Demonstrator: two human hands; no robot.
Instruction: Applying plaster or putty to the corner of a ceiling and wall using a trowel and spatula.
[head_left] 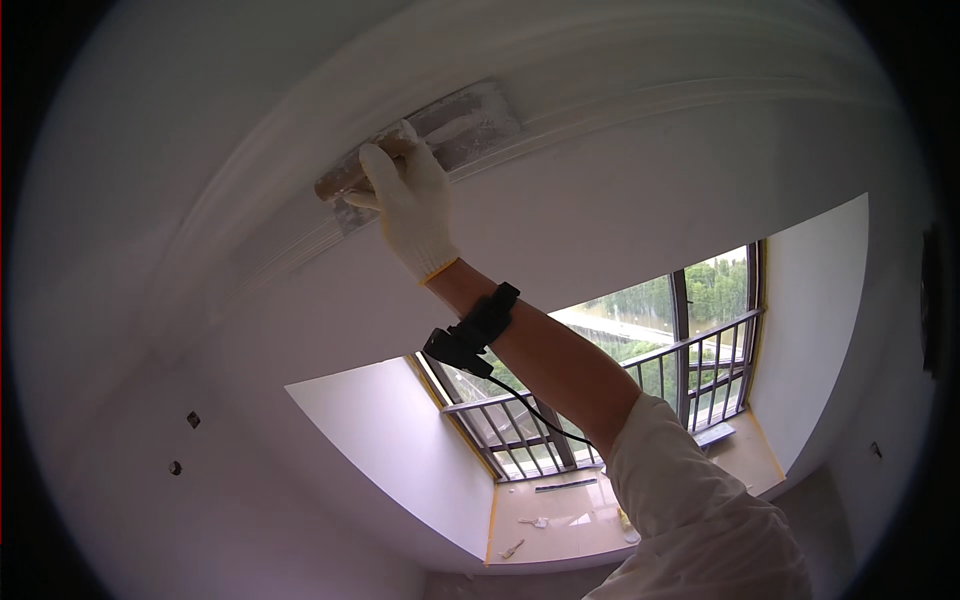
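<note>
My right hand (415, 210), in a white knitted glove with a yellow cuff edge, reaches up and is closed around the brown handle of a plastering trowel (482, 118). The trowel's flat metal blade, smeared with white plaster, lies against the white surface near where wall and ceiling meet. Faint ridges and streaks (590, 118) run along that surface beside the blade. A black strap device (480, 325) with a cable sits on my right wrist. My left hand is out of the picture.
Below is a recessed window (660, 310) with dark frames and a metal railing (520, 440). Small tools and scraps lie on its sill (560, 545), a flat tray-like object (713, 435) at its right. Open socket holes (194, 420) mark the left wall.
</note>
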